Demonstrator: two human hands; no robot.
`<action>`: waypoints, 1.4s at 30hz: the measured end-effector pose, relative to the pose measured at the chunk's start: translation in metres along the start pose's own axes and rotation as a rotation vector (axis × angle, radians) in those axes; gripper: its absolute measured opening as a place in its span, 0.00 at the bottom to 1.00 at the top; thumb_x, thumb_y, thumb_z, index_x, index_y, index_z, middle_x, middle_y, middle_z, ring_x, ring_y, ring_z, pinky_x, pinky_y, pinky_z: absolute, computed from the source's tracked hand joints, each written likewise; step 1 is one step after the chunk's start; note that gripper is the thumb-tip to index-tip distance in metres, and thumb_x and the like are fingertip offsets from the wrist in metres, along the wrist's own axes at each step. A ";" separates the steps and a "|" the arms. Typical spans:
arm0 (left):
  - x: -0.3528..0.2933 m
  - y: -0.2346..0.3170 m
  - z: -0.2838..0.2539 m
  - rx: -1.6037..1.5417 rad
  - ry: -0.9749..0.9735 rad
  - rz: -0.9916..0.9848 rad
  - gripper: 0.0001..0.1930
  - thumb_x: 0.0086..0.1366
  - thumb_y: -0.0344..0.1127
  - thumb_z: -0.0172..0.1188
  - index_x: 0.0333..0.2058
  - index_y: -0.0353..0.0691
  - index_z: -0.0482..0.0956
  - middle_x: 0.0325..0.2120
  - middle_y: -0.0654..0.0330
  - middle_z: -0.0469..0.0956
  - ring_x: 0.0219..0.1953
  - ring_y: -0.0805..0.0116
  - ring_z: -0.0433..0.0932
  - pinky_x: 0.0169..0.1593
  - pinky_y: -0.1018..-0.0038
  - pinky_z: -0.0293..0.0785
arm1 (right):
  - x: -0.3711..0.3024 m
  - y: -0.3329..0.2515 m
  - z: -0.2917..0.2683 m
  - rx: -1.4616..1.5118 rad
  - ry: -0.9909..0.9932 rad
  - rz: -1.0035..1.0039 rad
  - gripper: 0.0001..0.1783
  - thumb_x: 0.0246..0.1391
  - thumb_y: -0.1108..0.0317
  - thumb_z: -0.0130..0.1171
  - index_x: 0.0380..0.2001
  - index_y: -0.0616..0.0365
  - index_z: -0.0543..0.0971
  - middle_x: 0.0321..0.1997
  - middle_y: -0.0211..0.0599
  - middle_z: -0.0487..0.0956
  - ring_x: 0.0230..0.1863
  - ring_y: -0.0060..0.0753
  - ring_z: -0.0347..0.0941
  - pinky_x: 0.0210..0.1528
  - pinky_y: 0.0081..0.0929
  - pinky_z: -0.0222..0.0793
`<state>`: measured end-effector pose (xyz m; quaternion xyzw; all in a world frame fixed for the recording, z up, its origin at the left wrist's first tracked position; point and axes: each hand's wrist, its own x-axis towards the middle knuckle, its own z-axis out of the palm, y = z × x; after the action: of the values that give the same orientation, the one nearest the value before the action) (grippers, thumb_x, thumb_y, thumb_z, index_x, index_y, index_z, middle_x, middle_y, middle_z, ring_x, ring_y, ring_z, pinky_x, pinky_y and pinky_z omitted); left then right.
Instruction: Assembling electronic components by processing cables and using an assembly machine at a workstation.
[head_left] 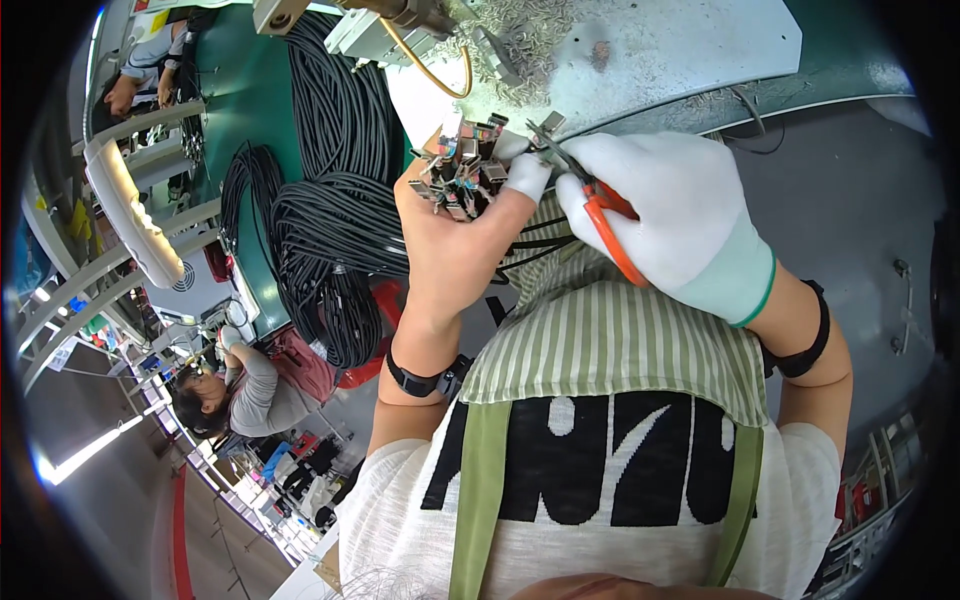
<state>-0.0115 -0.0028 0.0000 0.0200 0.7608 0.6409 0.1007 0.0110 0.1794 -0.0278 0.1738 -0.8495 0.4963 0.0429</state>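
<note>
Left hand (450, 240) clenched around bundle of cable plugs (462, 170) at upper centre, gloved right hand (670, 225) grasping orange-handled cutters (598, 215) beside it; black cable coils (335, 190) left; striped apron (610, 340) below

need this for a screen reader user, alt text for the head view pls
A bare left hand grips a bundle of cable connectors while the white-gloved right hand holds orange-handled snips at them. Coils of black cable lie on a green bench at left.
</note>
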 end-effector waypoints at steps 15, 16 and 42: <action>0.012 -0.013 -0.014 -0.163 -0.063 -0.188 0.09 0.55 0.22 0.62 0.36 0.32 0.75 0.24 0.65 0.76 0.20 0.83 0.69 0.23 0.84 0.63 | 0.007 0.009 0.002 0.311 -0.224 0.126 0.09 0.51 0.67 0.59 0.35 0.58 0.78 0.17 0.35 0.72 0.18 0.25 0.69 0.22 0.24 0.63; 0.014 -0.015 -0.017 -0.200 -0.061 -0.212 0.09 0.56 0.22 0.61 0.36 0.32 0.75 0.23 0.65 0.74 0.18 0.83 0.68 0.21 0.84 0.61 | 0.006 0.011 0.002 0.312 -0.227 0.127 0.09 0.51 0.67 0.59 0.35 0.58 0.78 0.17 0.35 0.72 0.18 0.25 0.69 0.22 0.24 0.63; 0.015 -0.023 -0.012 -0.241 -0.026 -0.273 0.05 0.55 0.23 0.63 0.31 0.32 0.78 0.15 0.69 0.70 0.14 0.83 0.63 0.17 0.83 0.55 | 0.002 0.008 0.021 -0.573 -0.055 -0.019 0.13 0.47 0.63 0.63 0.37 0.53 0.77 0.19 0.35 0.69 0.20 0.38 0.70 0.24 0.32 0.65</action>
<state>-0.0262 -0.0163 -0.0228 -0.0875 0.6727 0.7075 0.1984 0.0089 0.1644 -0.0444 0.1760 -0.9543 0.2307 0.0718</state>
